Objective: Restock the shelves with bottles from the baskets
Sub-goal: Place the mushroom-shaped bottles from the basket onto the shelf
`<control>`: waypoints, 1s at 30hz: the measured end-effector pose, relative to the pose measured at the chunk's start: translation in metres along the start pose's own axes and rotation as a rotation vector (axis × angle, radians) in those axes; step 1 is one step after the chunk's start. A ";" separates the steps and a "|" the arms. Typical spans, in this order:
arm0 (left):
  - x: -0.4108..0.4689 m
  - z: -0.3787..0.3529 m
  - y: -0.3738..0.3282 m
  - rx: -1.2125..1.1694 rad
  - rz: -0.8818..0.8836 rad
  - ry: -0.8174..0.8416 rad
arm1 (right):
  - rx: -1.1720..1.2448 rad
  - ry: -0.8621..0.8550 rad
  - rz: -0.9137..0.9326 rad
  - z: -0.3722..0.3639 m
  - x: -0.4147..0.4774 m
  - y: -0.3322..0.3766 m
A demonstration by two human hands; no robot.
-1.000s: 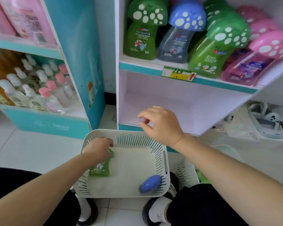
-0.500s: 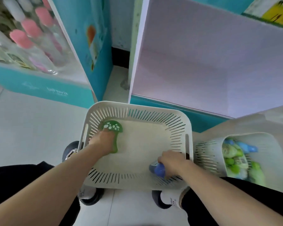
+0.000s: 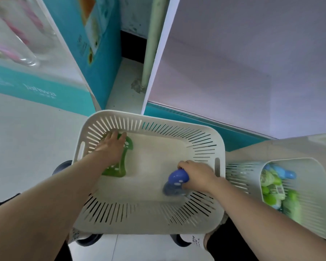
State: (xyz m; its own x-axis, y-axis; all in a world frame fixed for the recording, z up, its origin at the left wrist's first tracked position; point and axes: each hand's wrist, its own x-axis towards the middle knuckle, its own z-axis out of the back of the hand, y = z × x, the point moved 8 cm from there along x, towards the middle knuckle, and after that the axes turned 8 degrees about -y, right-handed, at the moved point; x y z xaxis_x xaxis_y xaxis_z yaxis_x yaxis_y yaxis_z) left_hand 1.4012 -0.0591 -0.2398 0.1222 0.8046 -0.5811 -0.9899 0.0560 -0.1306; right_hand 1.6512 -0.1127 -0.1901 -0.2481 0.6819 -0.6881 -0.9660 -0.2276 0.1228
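Note:
A white slotted basket (image 3: pixel 205 136) sits on the floor between my feet. Inside it lies a green bottle (image 3: pixel 120 168) with a mushroom-shaped cap, and my left hand (image 3: pixel 111 149) rests flat over its upper part, fingers covering the cap. At the basket's right side my right hand (image 3: pixel 198 176) is closed around a blue bottle (image 3: pixel 174 182) with a spotted mushroom cap, tilted and slightly blurred. Straight ahead, the bottom shelf compartment (image 3: pixel 233 72) is bare and white.
A second white basket (image 3: pixel 312 185) at the right holds several green and blue bottles. A teal shelf unit (image 3: pixel 94 44) stands at the left with blurred bottles. A pale green pipe (image 3: pixel 151 40) runs down between the two units. Grey floor lies left.
The view has tipped down toward the basket. My right hand came down from the shelf front and closed on the blue bottle. My left hand has slid up over the green bottle's cap.

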 end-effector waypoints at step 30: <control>-0.086 0.091 -0.047 -0.105 -0.173 0.024 | 0.226 -0.334 -0.090 0.090 -0.064 0.033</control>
State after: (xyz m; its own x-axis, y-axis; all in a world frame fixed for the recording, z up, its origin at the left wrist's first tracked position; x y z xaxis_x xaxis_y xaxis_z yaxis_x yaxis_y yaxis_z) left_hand 1.4303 -0.0774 -0.1105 0.2923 0.7743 -0.5613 -0.9413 0.1291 -0.3121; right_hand 1.6283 -0.1018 -0.0776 -0.1364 0.8888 -0.4376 -0.9673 -0.0242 0.2524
